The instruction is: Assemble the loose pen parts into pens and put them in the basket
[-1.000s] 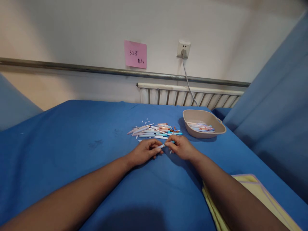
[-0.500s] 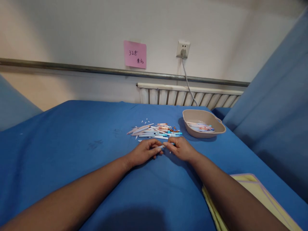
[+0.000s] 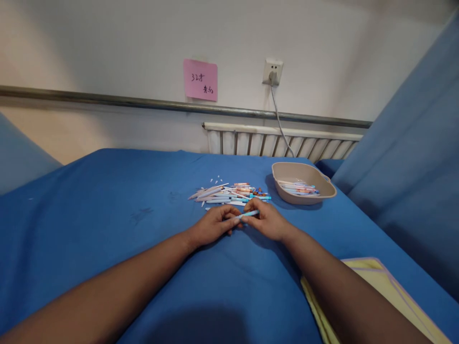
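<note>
Both hands meet low over the blue cloth around a light-blue pen (image 3: 251, 213). My left hand (image 3: 217, 221) is closed on the pen's left end. On its other side, my right hand (image 3: 267, 220) pinches the pen between thumb and fingers, and the right end sticks out over the hand. Just beyond them lies a pile of pen parts (image 3: 222, 193), with pale barrels, white sticks and blue pieces. Small brown and blue parts (image 3: 258, 191) sit at the pile's right side, and tiny white tips (image 3: 216, 180) are scattered behind it.
A beige basin (image 3: 303, 197) with several pens inside stands right of the pile. A folded yellow cloth (image 3: 376, 282) lies under my right forearm. Blue cloth (image 3: 107, 205) covers the table. Behind are a radiator (image 3: 251, 141), a metal rail (image 3: 143, 103) and a plugged-in socket (image 3: 273, 71).
My right hand's fingers have shifted along the pen, and more of its light-blue barrel shows now. My left hand has hardly moved.
</note>
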The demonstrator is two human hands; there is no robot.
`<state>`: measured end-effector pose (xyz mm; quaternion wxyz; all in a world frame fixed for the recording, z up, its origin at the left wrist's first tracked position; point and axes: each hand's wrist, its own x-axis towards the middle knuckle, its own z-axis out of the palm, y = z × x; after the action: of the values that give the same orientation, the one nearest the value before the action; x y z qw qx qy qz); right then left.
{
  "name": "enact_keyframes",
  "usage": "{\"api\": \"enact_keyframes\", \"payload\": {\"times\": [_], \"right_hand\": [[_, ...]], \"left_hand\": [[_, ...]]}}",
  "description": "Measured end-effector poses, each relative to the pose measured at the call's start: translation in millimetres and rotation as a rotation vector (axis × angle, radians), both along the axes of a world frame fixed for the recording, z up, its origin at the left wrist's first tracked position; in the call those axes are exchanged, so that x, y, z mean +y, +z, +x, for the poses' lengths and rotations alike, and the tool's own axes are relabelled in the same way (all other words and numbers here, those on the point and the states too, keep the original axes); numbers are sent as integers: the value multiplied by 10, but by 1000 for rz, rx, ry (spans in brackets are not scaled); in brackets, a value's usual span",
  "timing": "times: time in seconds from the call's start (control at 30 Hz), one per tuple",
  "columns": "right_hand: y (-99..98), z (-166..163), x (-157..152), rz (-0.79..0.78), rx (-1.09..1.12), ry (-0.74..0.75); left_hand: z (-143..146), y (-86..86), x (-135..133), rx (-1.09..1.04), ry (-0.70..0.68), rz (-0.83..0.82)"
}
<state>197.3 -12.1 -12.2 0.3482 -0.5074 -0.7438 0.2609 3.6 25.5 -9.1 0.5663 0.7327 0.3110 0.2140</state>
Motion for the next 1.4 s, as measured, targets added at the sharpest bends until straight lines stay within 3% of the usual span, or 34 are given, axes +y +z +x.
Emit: {"api": "enact_keyframes", "payload": {"times": [0.2, 0.4, 0.57, 0.77, 0.97, 1.17, 1.4], "right_hand": [[36, -7, -17, -11, -109, 23], [14, -20, -7, -14, 57, -7], [7, -12, -7, -35, -48, 22], [16, -17, -13, -73, 59, 28], [14, -19, -10, -82, -50, 36], [17, -22, -2, -88, 94, 17], [52, -26, -6, -88, 42, 4]], "left_hand": [[-2, 13, -9, 21, -1, 47], [-7, -3, -3, 3, 7, 37], [-6, 5, -8, 26, 0, 68], [-8, 13, -8, 28, 0, 78], [-8, -13, -6, 4, 5, 57], [-6, 12, 1, 25, 15, 52], [-19, 37, -18, 66, -2, 119]]}}
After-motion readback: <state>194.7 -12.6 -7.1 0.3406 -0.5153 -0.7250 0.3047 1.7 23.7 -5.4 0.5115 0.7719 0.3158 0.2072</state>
